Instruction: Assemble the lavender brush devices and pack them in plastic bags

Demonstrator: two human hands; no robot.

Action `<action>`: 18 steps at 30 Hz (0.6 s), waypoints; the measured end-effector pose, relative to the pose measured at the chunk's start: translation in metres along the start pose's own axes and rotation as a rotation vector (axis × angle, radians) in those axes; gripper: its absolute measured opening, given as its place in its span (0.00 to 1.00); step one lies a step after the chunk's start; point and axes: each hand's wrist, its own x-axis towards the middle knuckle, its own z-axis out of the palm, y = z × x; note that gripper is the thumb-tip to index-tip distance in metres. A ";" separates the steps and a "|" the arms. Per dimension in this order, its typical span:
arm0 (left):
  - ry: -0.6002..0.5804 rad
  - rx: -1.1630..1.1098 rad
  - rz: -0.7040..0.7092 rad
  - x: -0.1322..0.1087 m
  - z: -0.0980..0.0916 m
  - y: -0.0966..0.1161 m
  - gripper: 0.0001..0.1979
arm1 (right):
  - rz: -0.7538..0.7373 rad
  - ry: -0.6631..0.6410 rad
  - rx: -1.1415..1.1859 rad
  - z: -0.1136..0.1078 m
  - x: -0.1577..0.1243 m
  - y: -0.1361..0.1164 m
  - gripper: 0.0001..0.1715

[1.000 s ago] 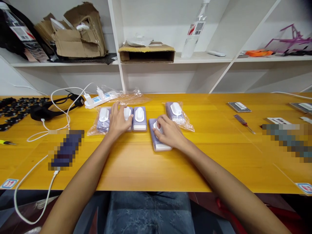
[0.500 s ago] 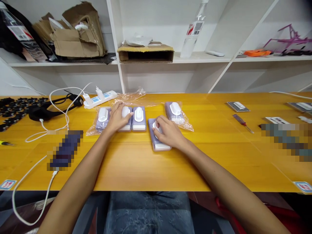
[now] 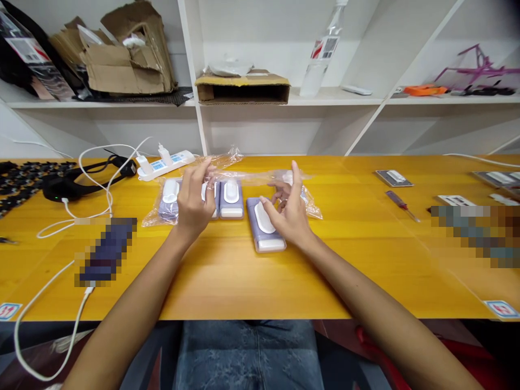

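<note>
My left hand [image 3: 196, 199] is raised, fingers extended, over a row of purple-grey cases with white oval pieces on top. It partly covers the middle case [image 3: 215, 208]; beside that lies another case [image 3: 232, 210], uncovered. At the row's left end sits a case in clear plastic wrap [image 3: 169, 208]. My right hand [image 3: 296, 216] is spread open, thumb near the white oval piece [image 3: 264, 218] of a separate purple-grey case [image 3: 255, 230] closer to me. Whether the thumb touches it I cannot tell. Behind that hand, a plastic-wrapped case [image 3: 305, 194] is mostly hidden.
A white power strip [image 3: 168, 164] with cables lies behind on the left, near black glasses-like gear [image 3: 60, 187] and a blurred-out phone-shaped object [image 3: 108, 252]. Clear film [image 3: 225, 160] lies behind the row. A screwdriver [image 3: 400, 203] lies right. Shelves hold cartons [image 3: 130, 67] and a bottle [image 3: 320, 59].
Both hands have lifted off the cases they were resting on, and their fingers have straightened upward. The cases stay where they were.
</note>
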 end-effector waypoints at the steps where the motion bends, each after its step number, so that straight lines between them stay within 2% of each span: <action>1: -0.002 0.010 0.011 -0.001 0.000 0.002 0.18 | 0.019 0.034 0.024 -0.001 0.001 0.000 0.53; 6: -0.041 -0.035 -0.034 -0.006 0.001 0.003 0.16 | 0.071 0.227 0.150 -0.010 0.013 0.029 0.61; 9: -0.007 -0.141 -0.138 -0.008 0.003 0.003 0.13 | 0.077 0.353 0.172 -0.019 0.023 0.054 0.60; 11: 0.031 -0.202 -0.219 -0.009 0.005 0.001 0.10 | 0.080 0.394 0.217 -0.026 0.030 0.066 0.54; 15: 0.046 -0.265 -0.345 -0.009 0.009 -0.007 0.10 | 0.117 0.363 0.491 -0.036 0.039 0.070 0.29; 18: 0.055 -0.248 -0.393 -0.008 0.010 -0.018 0.11 | 0.201 0.256 0.711 -0.040 0.040 0.065 0.24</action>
